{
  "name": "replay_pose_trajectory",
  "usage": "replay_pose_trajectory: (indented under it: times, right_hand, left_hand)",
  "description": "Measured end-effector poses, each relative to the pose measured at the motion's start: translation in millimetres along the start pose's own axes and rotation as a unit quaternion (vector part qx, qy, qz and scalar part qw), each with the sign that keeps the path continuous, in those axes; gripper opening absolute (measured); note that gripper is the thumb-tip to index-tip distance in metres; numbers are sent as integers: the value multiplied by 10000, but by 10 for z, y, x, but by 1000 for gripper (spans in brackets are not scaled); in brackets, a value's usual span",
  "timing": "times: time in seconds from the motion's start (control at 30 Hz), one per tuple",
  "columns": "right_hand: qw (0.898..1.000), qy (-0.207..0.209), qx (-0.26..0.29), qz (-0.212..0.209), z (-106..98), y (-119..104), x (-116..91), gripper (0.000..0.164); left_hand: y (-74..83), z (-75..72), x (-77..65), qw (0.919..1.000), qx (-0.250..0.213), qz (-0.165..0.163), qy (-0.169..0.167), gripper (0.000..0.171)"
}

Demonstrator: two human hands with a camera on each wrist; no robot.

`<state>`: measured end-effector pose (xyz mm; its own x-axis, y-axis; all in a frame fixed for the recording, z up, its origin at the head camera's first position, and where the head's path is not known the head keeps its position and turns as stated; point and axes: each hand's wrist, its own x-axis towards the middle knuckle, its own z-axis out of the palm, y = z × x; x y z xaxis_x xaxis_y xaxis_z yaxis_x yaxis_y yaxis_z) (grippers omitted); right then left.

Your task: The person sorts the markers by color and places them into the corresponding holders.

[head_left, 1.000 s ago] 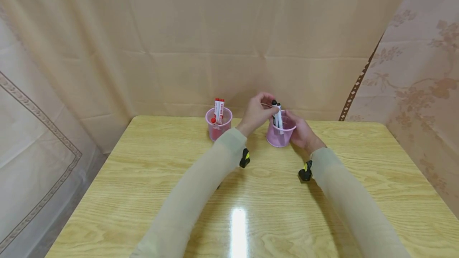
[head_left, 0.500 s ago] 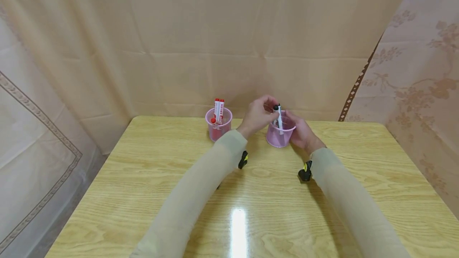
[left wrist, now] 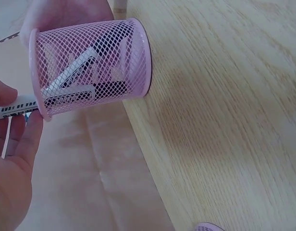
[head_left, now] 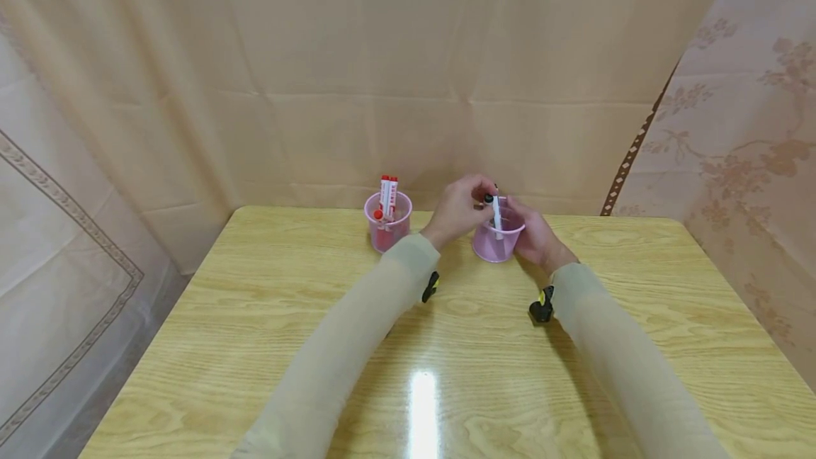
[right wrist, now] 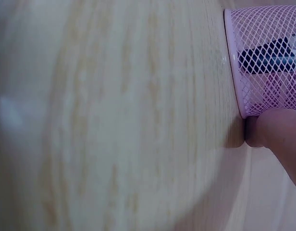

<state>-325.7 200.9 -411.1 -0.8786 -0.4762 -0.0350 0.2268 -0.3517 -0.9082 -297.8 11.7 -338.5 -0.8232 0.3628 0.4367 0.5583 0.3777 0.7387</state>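
My left hand (head_left: 454, 212) pinches a white marker (left wrist: 20, 107) between thumb and fingertips at the mouth of a pink mesh pen cup (head_left: 492, 245). Most of that marker sits inside the cup, its far dark end showing through the mesh in the left wrist view. A second marker (left wrist: 71, 72), white with black, leans at a slant in the same cup. My right hand (head_left: 535, 236) grips the cup from its right side, and in the right wrist view its fingers (right wrist: 277, 127) wrap low on the mesh near the base. The cup stands upright on the table.
Left of my left hand stands another pink mesh cup (head_left: 375, 236) with several red-capped markers (head_left: 387, 193). The wood-grain table (head_left: 255, 289) ends at a beige curtain (head_left: 306, 126) right behind both cups. Black wrist devices (head_left: 542, 305) hang under the sleeves.
My left hand has lowered slightly, and the black-capped marker in it has sunk deeper into the right-hand cup. My right hand and both cups have stayed in place.
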Motion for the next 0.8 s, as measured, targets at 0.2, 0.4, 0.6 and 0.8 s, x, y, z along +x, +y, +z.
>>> replay_pose_trajectory:
  times: [0.2, 0.4, 0.6, 0.8]
  right_hand:
    - [10000, 31, 44, -18, 14, 2, -4, 34]
    - [10000, 91, 22, -9, 17, 3, -5, 33]
    - [9999, 119, 50, 24, 14, -4, -5, 32]
    - [9999, -36, 13, -139, -9, 7, 7, 32]
  left_hand:
    - [-25, 29, -8, 9998, 150, 124, 42, 27]
    - [-29, 41, 4, 9997, 224, 105, 14, 27]
    - [-37, 47, 5, 9995, 317, 81, -8, 26]
    - [-43, 48, -5, 9986, 494, 165, 8, 23]
